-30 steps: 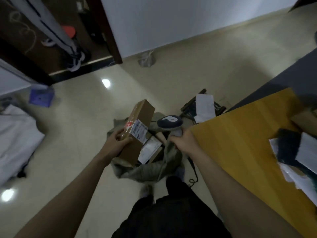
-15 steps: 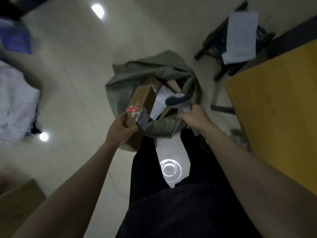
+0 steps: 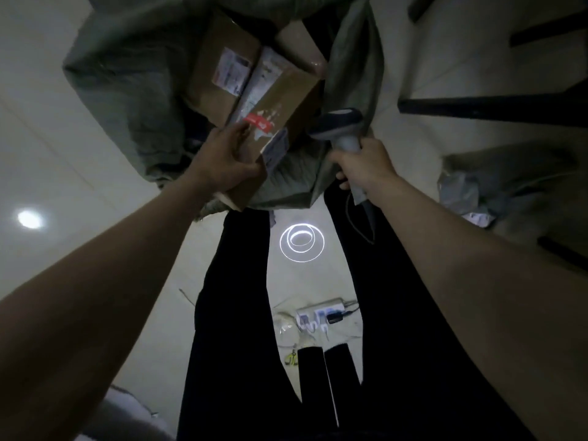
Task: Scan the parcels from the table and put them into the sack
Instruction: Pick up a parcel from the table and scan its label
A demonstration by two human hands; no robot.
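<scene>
Sack top cut off above parcel

The box is matt brown cardboard with paper labels and a glossy strip of tape, the sack is rough grey-green woven cloth, the scanner is smooth grey plastic, and the floor is glossy pale tile.

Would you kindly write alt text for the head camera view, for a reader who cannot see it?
Seen from above, a person's left hand lowers a cardboard parcel with a red sticker into an open grey-green sack that already holds another labelled box. The right hand grips a barcode scanner beside the sack. A power strip lies on the pale floor between the person's dark trouser legs.
</scene>
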